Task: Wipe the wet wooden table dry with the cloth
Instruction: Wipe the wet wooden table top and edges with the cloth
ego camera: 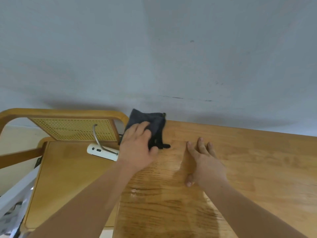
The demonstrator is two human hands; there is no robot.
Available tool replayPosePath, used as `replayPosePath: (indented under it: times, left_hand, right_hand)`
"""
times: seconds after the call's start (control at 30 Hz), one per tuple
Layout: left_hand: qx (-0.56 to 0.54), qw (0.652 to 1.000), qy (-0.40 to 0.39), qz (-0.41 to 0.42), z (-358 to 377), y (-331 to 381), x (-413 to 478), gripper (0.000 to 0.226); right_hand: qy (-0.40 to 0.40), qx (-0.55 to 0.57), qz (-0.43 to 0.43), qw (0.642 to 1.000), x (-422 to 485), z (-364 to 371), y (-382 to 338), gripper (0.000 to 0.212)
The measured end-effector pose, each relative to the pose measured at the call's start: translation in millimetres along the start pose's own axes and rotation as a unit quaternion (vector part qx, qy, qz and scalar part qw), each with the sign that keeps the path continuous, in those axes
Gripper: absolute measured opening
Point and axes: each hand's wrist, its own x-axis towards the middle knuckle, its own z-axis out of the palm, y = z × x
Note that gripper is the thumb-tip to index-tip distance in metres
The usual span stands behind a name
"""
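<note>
A dark grey cloth (154, 122) lies bunched at the far left corner of the wooden table (248, 160), against the wall. My left hand (137, 148) presses on top of it, fingers curled over the fabric. My right hand (205, 162) rests flat on the tabletop to the right of the cloth, fingers spread, holding nothing. A glossy wet film (163, 194) covers the near left part of the table between my forearms.
A wooden chair (68, 177) with a cane-mesh back stands left of the table. On its seat lies a white device (101, 152) with a curved metal bar over it. The pale wall (154, 57) runs just behind the table.
</note>
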Motion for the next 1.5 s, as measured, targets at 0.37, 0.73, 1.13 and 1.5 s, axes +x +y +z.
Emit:
replayPosePath:
  times: [0.37, 0.73, 1.13, 1.5]
  left_hand:
    - [0.022, 0.951, -0.105, 0.289, 11, -4, -70, 0.036]
    - [-0.046, 0.979, -0.084, 0.182, 39, 52, -121, 0.033]
    - [0.011, 0.998, -0.028, -0.053, 30, 134, -15, 0.055]
    - [-0.011, 0.998, -0.055, 0.029, 37, 157, 24, 0.029]
  right_hand:
    - [0.006, -0.006, -0.003, 1.000, -2, 3, 3, 0.144]
    - [0.092, 0.005, -0.084, 0.992, -27, 15, 15, 0.138]
    - [0.009, 0.017, 0.008, 1.000, -46, 19, 133, 0.123]
    - [-0.022, 0.076, 0.033, 0.996, -35, 26, 143, 0.127]
